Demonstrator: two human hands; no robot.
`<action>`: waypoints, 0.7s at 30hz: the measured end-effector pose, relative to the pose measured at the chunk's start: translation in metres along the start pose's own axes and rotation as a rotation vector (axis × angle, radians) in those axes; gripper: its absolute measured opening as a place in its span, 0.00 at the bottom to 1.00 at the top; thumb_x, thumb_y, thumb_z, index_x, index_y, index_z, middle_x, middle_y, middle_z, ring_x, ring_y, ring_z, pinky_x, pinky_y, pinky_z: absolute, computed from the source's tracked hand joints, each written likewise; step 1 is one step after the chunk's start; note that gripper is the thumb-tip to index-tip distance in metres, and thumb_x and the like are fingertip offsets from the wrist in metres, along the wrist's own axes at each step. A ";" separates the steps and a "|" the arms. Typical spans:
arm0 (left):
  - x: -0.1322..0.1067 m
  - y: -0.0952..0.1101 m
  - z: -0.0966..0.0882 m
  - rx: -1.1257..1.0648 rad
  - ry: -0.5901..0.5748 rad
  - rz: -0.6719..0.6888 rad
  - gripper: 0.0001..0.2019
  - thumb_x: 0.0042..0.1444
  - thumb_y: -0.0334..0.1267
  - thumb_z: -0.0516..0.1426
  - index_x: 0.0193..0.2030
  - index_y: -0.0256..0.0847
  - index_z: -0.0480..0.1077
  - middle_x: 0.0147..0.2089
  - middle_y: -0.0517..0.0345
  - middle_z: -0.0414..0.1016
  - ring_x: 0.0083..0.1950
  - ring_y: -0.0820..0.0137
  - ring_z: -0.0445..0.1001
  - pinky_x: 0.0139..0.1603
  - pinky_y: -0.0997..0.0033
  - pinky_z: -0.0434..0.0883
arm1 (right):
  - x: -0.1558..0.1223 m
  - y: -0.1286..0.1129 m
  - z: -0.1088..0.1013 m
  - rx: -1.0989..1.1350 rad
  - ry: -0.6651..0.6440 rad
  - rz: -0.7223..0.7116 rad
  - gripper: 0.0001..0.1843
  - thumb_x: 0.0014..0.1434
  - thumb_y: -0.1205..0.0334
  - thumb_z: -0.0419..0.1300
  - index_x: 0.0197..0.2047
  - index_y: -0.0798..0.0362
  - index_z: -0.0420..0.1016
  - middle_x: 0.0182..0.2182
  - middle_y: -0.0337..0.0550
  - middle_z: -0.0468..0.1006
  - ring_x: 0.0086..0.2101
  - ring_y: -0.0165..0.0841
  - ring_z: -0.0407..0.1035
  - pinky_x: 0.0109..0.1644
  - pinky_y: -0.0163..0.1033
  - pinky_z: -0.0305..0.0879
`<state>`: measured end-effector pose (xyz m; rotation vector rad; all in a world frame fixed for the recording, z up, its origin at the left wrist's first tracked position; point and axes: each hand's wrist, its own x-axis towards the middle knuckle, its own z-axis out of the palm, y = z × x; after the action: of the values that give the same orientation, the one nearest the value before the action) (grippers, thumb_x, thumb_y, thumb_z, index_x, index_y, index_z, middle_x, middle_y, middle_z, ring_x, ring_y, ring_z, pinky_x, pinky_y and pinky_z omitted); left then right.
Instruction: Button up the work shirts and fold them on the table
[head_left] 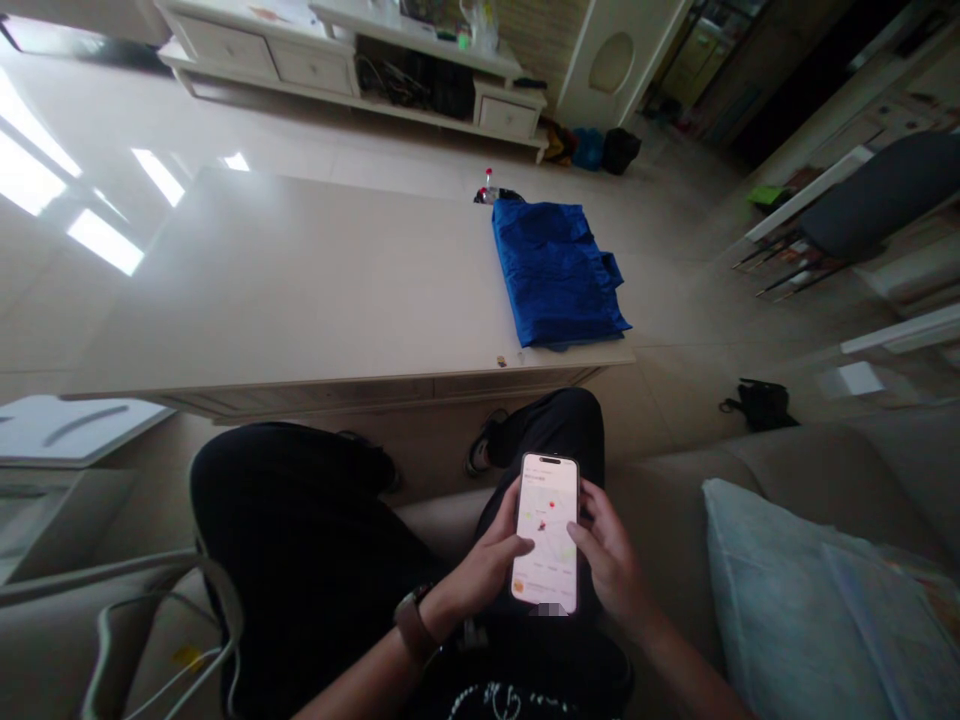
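Note:
A smartphone (546, 535) with a map on its lit screen stands tilted above my lap. My left hand (489, 560) grips its lower left edge, with the thumb reaching over the screen. My right hand (606, 560) holds the right edge, its fingers curled against the side of the phone. A dark wristwatch (414, 622) with a brown strap sits on my left wrist. My legs in black trousers (300, 530) lie beneath the phone, one crossed over the other.
I sit on a beige sofa (675, 480) with a pale blue cushion (780, 600) at right. Ahead stands a long cream table (285, 290) carrying a folded blue bag (556, 275). White cables (150, 640) hang at lower left. A white TV cabinet (337, 70) stands beyond.

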<state>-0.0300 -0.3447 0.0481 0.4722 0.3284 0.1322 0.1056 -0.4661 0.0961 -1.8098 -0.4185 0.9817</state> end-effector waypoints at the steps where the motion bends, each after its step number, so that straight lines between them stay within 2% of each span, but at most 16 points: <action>1: 0.000 0.001 0.000 0.008 0.006 0.003 0.48 0.53 0.29 0.59 0.79 0.53 0.46 0.77 0.52 0.58 0.73 0.53 0.63 0.64 0.59 0.66 | 0.000 0.001 0.000 -0.005 0.004 -0.001 0.45 0.60 0.42 0.61 0.71 0.54 0.49 0.67 0.56 0.56 0.60 0.35 0.67 0.56 0.33 0.75; 3: 0.000 0.003 0.002 0.029 0.012 0.002 0.48 0.53 0.29 0.59 0.79 0.52 0.46 0.78 0.53 0.56 0.74 0.53 0.60 0.65 0.60 0.65 | 0.001 0.002 0.000 -0.008 0.004 0.002 0.45 0.60 0.41 0.61 0.71 0.54 0.49 0.67 0.57 0.56 0.58 0.34 0.68 0.56 0.34 0.75; 7: -0.002 0.006 0.003 0.032 -0.004 0.009 0.48 0.52 0.29 0.59 0.79 0.52 0.45 0.77 0.53 0.58 0.73 0.53 0.62 0.63 0.60 0.66 | 0.002 0.003 0.001 0.004 -0.015 0.003 0.47 0.60 0.40 0.63 0.71 0.54 0.48 0.67 0.57 0.56 0.56 0.34 0.70 0.55 0.35 0.76; 14: -0.002 0.003 0.002 0.024 -0.015 -0.013 0.49 0.52 0.29 0.58 0.79 0.54 0.45 0.74 0.50 0.63 0.64 0.54 0.71 0.56 0.62 0.68 | 0.002 0.006 0.000 -0.006 -0.007 -0.005 0.47 0.60 0.41 0.63 0.72 0.54 0.48 0.66 0.57 0.57 0.55 0.33 0.70 0.54 0.34 0.76; 21: -0.003 0.003 0.001 0.034 0.005 -0.004 0.48 0.54 0.29 0.58 0.80 0.54 0.44 0.75 0.51 0.61 0.66 0.54 0.69 0.61 0.59 0.67 | 0.002 0.004 0.000 0.018 -0.035 -0.008 0.47 0.61 0.42 0.63 0.73 0.53 0.47 0.67 0.57 0.57 0.57 0.34 0.69 0.56 0.34 0.75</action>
<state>-0.0326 -0.3429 0.0509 0.5051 0.3372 0.1245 0.1063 -0.4666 0.0922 -1.7752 -0.4371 1.0100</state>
